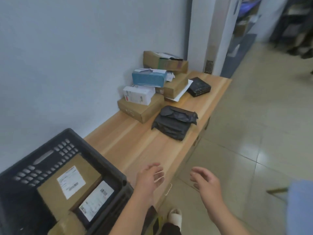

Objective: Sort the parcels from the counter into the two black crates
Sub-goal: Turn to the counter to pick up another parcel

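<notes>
Both hands empty, fingers relaxed: left hand point(149, 178), right hand point(205, 183).

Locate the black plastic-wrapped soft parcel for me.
Head view, centre: the black plastic-wrapped parcel lies on the wooden counter, right of the flat brown cardboard box.

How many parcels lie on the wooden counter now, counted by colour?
Brown cardboard boxes: 3
Blue box: 1
White box: 1
Black parcels: 2
Total: 7
The white sheet under one brown box is not counted.
</notes>
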